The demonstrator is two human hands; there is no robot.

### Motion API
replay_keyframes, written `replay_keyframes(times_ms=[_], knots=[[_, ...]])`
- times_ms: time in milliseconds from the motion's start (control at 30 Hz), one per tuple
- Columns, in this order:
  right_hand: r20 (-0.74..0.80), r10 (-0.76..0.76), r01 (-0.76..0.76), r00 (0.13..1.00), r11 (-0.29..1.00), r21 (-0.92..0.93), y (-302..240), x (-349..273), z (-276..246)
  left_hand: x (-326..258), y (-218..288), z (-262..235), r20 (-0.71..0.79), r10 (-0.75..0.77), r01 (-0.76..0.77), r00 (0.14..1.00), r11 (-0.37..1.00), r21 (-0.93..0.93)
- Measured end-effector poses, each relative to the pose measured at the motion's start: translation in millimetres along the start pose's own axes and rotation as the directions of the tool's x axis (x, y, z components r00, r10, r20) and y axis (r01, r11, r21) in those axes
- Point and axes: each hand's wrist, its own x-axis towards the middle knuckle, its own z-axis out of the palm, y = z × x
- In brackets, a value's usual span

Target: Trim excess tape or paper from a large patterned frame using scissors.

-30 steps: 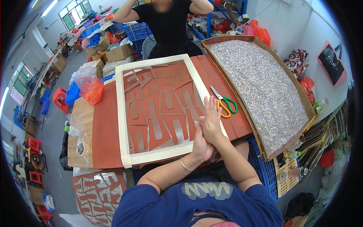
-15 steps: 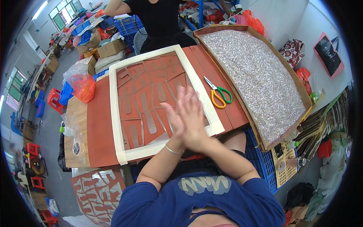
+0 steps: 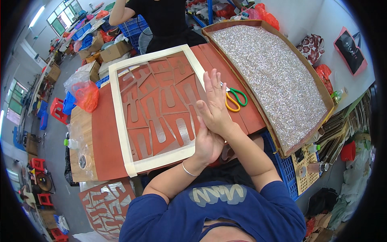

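My hands meet above the near right edge of a stencil panel, with no tool in them. My right hand (image 3: 216, 115) is raised, palm against the left, its fingers stretched and slightly apart. Lower down, my left hand (image 3: 209, 146), with a bracelet at its wrist, presses on the heel of the right; its thumb points up and its other fingers are mostly hidden. The stencil panel (image 3: 117, 99) has a pale tape border and cut-out shapes over a reddish-brown board (image 3: 105, 133). Scissors (image 3: 237, 99) with one yellow and one green handle lie just right of my right hand, blades partly covered.
A fan-shaped tray (image 3: 329, 109) full of glittering silvery bits stands at the right. Below it are a blue crate (image 3: 278, 171) and a perforated yellow board (image 3: 304, 177). Another patterned sheet (image 3: 107, 207) lies low at the left. Across the table stands a person in black (image 3: 167, 24).
My hands have slid against each other: the right has moved up and right, the left down. The view has shifted slightly, and more of the stencil shows.
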Motion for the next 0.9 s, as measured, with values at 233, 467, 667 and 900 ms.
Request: replay_keyframes(times_ms=[233,467,667,900], knots=[[0.296,0.031,-0.116,0.955,0.955,0.274,-45,-57,21,24,54,-14,0.167,0.454,-0.454,0.875,0.890,-0.045],[0.137,0.098,-0.142,0.986,0.921,0.362,-22,-19,2,-20,1,1,0.230,0.263,-0.334,0.937,0.869,0.365],[0.252,-0.105,0.021,0.962,0.949,0.315,-52,-59,6,14,36,-18,0.148,0.421,-0.443,0.895,0.881,0.170],[0.250,0.062,-0.183,0.966,0.850,0.494,-27,-41,-3,-39,0,35,0.271,0.318,-0.415,0.909,0.765,0.493]])
